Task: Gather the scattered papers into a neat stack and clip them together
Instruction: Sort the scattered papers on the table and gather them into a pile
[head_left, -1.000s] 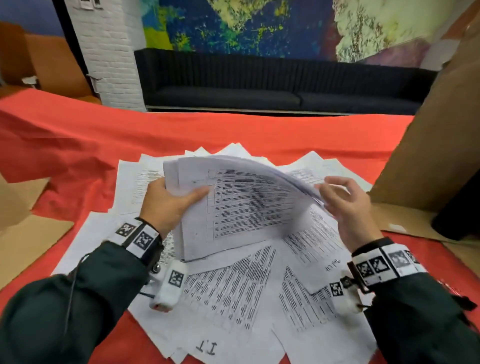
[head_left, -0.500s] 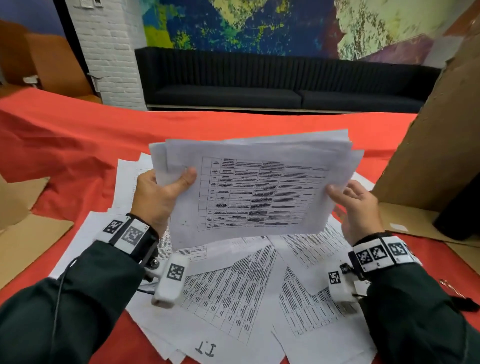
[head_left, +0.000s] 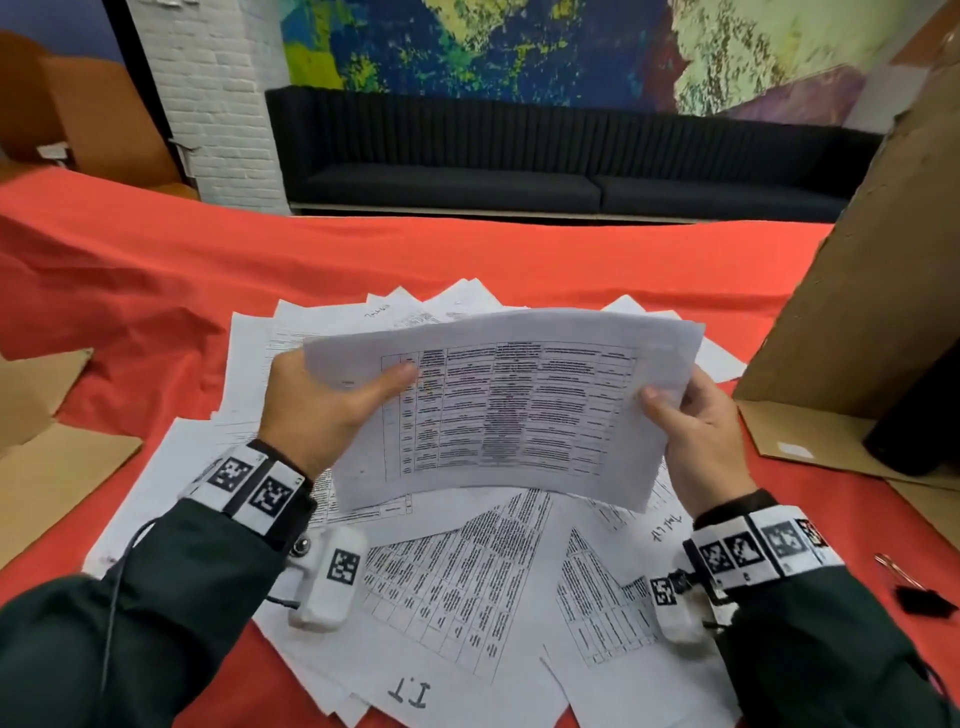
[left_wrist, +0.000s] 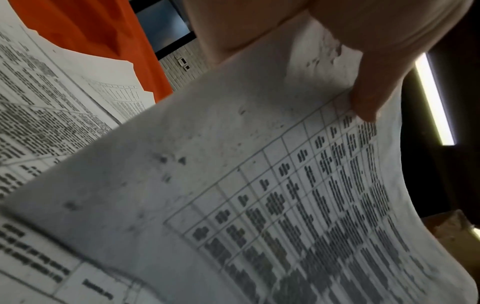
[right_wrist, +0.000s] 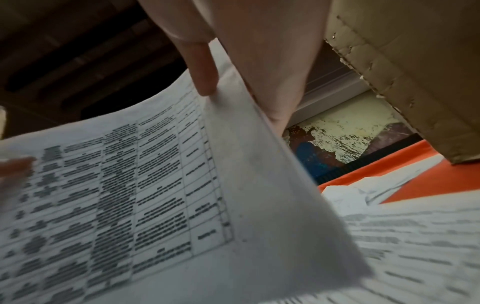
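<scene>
While cardboard (head_left: 47, 457) lies flat at the far left on the red cloth (head_left: 363, 260), the left hand (head_left: 317, 410) grips the left short edge of the stack (head_left: 519, 410), thumb laid across the printed face and the other fingers hidden behind the sheets. In the left wrist view the thumb (left_wrist: 374, 88) presses on the table grid near the sheet's corner. The stack is held up off the cloth, in landscape: its long axis runs left to right between the two hands, the printed face tilted toward the person, the top edge bowed upward in the middle and the lower edge hanging just over the loose papers (head_left: 457, 587). These loose papers lie fanned out flat on the cloth below and behind the stack, overlapping at many angles; one near the bottom edge bears a handwritten mark. The right hand (head_left: 696, 431) pinches the right short edge of the stack, thumb on the front and fingers curled behind; the right wrist view shows the thumb (right_wrist: 202, 67) on the margin and the fingers (right_wrist: 272, 82) backing the sheets. Right of that hand, a cardboard panel (head_left: 872, 270) stands tilted, with a dark object at its foot. At the far right, a binder clip (head_left: 922, 597) lies on the cloth, well apart from both hands.
</scene>
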